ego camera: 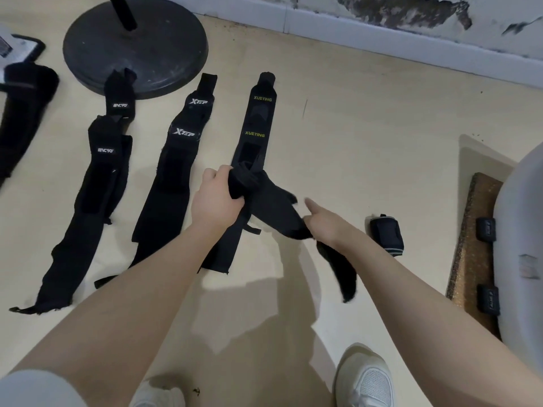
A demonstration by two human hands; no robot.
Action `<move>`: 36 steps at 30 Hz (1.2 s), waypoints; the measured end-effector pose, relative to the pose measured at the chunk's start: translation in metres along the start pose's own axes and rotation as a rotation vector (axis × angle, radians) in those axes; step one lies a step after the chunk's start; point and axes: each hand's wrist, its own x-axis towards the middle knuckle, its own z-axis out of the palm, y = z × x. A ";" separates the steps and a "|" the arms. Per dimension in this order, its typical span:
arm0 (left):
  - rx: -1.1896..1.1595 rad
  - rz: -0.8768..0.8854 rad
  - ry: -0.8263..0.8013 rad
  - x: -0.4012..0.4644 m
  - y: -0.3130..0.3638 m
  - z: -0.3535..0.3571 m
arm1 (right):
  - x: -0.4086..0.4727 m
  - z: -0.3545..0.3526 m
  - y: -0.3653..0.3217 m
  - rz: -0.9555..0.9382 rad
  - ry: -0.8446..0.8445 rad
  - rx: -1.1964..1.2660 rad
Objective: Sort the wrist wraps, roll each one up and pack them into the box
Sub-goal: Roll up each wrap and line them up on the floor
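Black wrist wraps lie sorted in strips on the pale floor: a pair marked with a white logo (97, 177) at left, an XTEP pair (179, 148) in the middle, a XUEYING pair (255, 124) to its right. My left hand (216, 198) grips the partly rolled end of a black wrap (276, 210) above the XUEYING strip. My right hand (321, 223) holds the same wrap's loose length, index finger pointing out, and the tail hangs down below the wrist. A finished roll (386, 235) stands on the floor at right.
A brown-lined box (470, 245) at the right edge holds two rolled wraps (486, 229), partly covered by a grey lid or seat (523, 230). A round black stand base (135, 45) sits at the back left, more dark wraps (23, 113) at far left. My white shoes (367, 380) are below.
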 end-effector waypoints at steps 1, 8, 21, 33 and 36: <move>0.011 0.019 -0.001 -0.001 0.001 0.000 | -0.001 0.000 0.004 0.032 -0.040 -0.013; 0.179 0.379 -0.037 -0.005 0.005 -0.006 | 0.002 0.000 0.007 -0.120 0.117 0.205; -0.349 0.386 -0.104 -0.013 0.024 -0.028 | -0.008 -0.019 -0.045 -0.543 0.089 0.172; -0.867 -0.228 -0.637 -0.020 0.027 -0.001 | 0.004 -0.009 -0.019 -0.214 -0.157 0.935; -0.909 -0.220 -0.610 -0.015 0.024 -0.003 | 0.005 -0.011 -0.013 -0.253 -0.179 0.932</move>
